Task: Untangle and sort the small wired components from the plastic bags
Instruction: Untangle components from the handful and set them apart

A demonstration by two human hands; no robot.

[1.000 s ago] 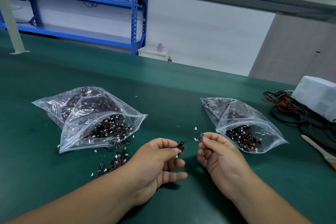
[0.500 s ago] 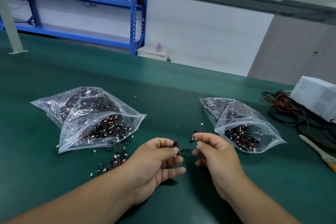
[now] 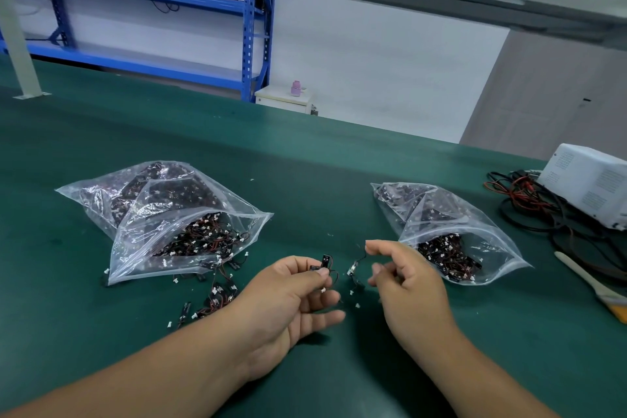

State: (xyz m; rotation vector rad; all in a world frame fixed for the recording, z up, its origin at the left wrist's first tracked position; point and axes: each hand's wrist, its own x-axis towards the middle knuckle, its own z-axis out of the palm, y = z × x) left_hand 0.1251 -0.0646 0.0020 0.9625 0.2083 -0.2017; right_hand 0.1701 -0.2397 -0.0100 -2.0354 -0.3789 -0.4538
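White box (image 3: 590,180) markings too small to read; left hand (image 3: 288,295) pinches black wired component (image 3: 325,261).

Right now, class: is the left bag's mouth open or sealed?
Open: the left bag gapes, and wired components spill from it onto the table.

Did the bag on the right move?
No. The right bag lies just as far from the white box as before.
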